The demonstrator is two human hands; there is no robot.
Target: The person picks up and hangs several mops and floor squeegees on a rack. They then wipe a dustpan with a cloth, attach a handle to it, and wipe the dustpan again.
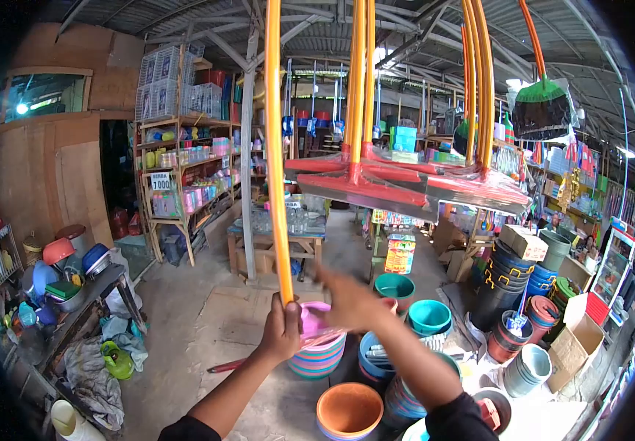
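Note:
My left hand (282,331) is closed round the lower part of a long yellow-orange pole (278,184), which stands nearly upright. A red head (317,339) shows at the pole's foot, partly behind my hand and wrist, so the pole looks like a floor squeegee. To the right of it, my right hand (354,300) is in the air, blurred, its fingers apart and nothing visible in them. Several floor squeegees (361,184) with red heads and similar yellow-orange handles hang in front of me. Behind my hands stands a striped pink bucket (317,360).
More buckets and tubs, including an orange one (349,409) and a teal one (429,316), crowd the floor at right. A wooden post (247,176) and a glassware table (302,239) stand ahead. Left are shelves (185,154) and a low bench (97,294).

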